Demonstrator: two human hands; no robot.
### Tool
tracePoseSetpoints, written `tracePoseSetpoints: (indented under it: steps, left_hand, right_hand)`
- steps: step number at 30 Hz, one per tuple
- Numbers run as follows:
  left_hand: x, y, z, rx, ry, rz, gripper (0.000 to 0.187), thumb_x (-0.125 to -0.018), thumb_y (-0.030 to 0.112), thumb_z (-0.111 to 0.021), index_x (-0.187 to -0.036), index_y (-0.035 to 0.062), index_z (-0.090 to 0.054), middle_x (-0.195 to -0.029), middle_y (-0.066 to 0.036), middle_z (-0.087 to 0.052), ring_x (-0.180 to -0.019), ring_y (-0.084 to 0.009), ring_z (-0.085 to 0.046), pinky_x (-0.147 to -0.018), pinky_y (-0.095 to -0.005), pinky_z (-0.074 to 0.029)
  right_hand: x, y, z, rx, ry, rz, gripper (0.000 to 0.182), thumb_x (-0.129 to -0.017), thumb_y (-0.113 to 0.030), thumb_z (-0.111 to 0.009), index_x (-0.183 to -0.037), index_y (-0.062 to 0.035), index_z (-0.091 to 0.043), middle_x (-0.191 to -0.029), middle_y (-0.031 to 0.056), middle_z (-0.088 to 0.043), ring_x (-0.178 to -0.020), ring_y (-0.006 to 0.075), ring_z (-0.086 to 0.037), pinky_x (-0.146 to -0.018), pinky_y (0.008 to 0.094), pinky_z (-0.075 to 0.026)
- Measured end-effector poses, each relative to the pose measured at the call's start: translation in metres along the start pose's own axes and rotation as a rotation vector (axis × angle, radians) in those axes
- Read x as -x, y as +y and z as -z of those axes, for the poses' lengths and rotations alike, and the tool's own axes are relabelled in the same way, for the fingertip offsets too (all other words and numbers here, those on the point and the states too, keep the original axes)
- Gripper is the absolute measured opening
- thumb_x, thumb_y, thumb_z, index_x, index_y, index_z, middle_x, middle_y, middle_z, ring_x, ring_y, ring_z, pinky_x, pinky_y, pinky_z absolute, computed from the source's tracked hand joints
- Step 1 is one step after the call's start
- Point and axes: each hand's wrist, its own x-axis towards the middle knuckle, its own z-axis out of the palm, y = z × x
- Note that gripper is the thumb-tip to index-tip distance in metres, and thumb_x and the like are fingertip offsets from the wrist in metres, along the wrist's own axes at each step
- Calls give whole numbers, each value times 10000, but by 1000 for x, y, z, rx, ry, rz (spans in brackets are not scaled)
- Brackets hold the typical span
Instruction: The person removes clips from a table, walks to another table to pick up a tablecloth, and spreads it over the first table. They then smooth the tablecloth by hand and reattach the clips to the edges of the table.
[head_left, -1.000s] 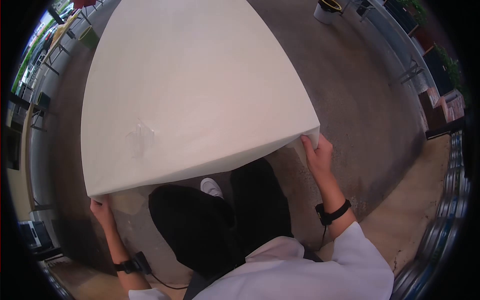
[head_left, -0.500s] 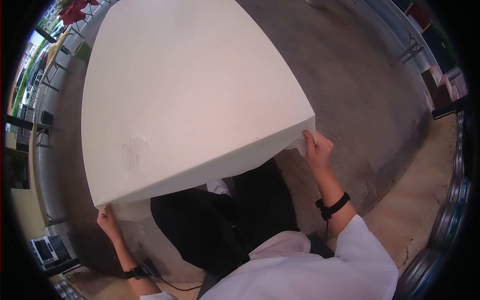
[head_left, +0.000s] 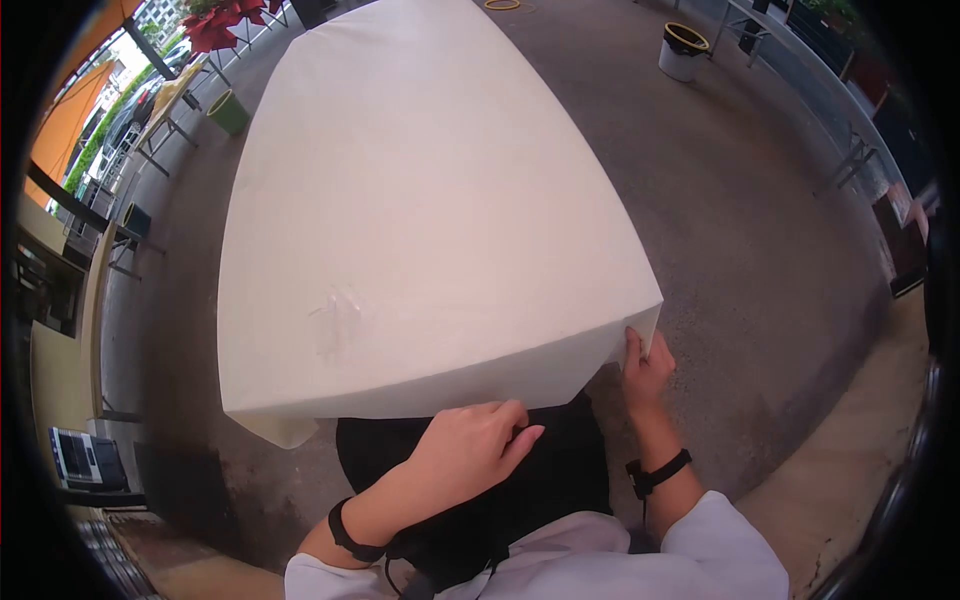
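Observation:
A white tablecloth (head_left: 430, 220) covers a long table in front of me, its near edge hanging down in a fold. At the near right corner, my right hand (head_left: 648, 365) pinches the hanging cloth between thumb and fingers. My left hand (head_left: 475, 445) is in front of the middle of the near edge, loosely curled, with its thumb pointing right. Nothing shows in it, and its fingertips are partly hidden. The cloth's near left corner hangs loose. A crinkled, shiny mark (head_left: 342, 308) shows on the cloth's left part.
A white bucket with a black liner (head_left: 682, 55) stands on the floor at the far right. Along the left side are a green bin (head_left: 228, 112), folding tables (head_left: 165, 125) and red flowers (head_left: 212, 30). A boxy appliance (head_left: 88, 460) sits at lower left.
My left hand has let go of the near left corner and moved right to the middle of the edge. My right hand stays at its corner. The view has shifted.

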Motion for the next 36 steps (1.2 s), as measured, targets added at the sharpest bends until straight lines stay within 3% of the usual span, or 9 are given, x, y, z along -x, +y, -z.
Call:
tracePoseSetpoints:
  steps: [3,7,17,21,24,27,30,33,36]
  left_hand:
    - [-69,18,-46,238,226,-227,332,-924,202,-625,-1147,-35,-559,-1031,-218,-656,-896,-367,-664,-759,-374,-555]
    - [-127,0,-96,363,389,-247,435,-913,152,-643,-1273,-58,-519,-1105,-228,-654,-977,-337,-678,-817,-373,-574]
    - [-136,-2,-97,472,242,-64,327,-909,120,-645,-1157,-90,-605,-986,-176,-689,-907,-217,-679,-746,-323,-579]
    - [-141,-7,-87,427,147,126,299,-935,135,-613,-1127,-94,-627,-968,-164,-695,-859,-187,-667,-721,-294,-545]
    - [-148,-26,-111,682,344,99,300,-939,228,-610,-1036,-47,-677,-800,-152,-677,-742,-182,-653,-735,-324,-494]
    - [-148,-24,-112,853,265,178,293,-963,158,-592,-1153,-60,-633,-1009,-94,-691,-866,-148,-649,-760,-263,-516]
    - [-146,-26,-114,1119,240,220,295,-955,165,-615,-1162,-43,-632,-1020,-81,-687,-889,-131,-650,-774,-262,-519]
    - [-139,-21,-103,1178,189,308,291,-948,175,-629,-1156,-29,-637,-1013,-82,-684,-898,-126,-656,-758,-269,-539]
    - [-137,-26,-106,1253,207,273,273,-946,180,-633,-1136,-16,-645,-1008,-82,-682,-892,-135,-661,-747,-262,-542]
  right_hand:
    - [0,-7,2,30,-7,22,62,-856,-15,-660,-825,28,-628,-725,152,-578,-597,319,-600,-533,377,-462]
    - [15,-18,3,105,-90,128,104,-755,-9,-702,-846,-5,-651,-746,102,-581,-609,274,-615,-514,360,-495]
    - [32,-35,10,196,-284,142,242,-640,7,-708,-870,36,-639,-874,141,-545,-788,306,-569,-644,370,-477]
    - [31,-56,18,49,-409,88,369,-695,-74,-719,-1038,32,-629,-956,140,-544,-886,313,-564,-765,374,-468]
    - [40,-33,28,-141,-302,123,359,-793,-161,-693,-1101,4,-614,-1029,157,-562,-957,311,-566,-834,368,-460]
    - [34,-10,18,-261,-48,-319,323,-897,-212,-625,-1155,-19,-607,-1088,160,-577,-1047,289,-560,-901,377,-450]
    - [9,-15,4,-944,-24,-1026,339,-952,-232,-578,-1192,7,-588,-1157,149,-583,-1103,229,-551,-925,366,-454]
    - [-11,-12,3,-994,-338,-949,360,-964,-211,-572,-1219,43,-560,-1203,139,-585,-1127,176,-550,-938,329,-461]
    - [-25,-12,9,-934,-317,-921,342,-973,-164,-554,-1229,62,-541,-1238,144,-584,-1115,147,-562,-930,298,-469]
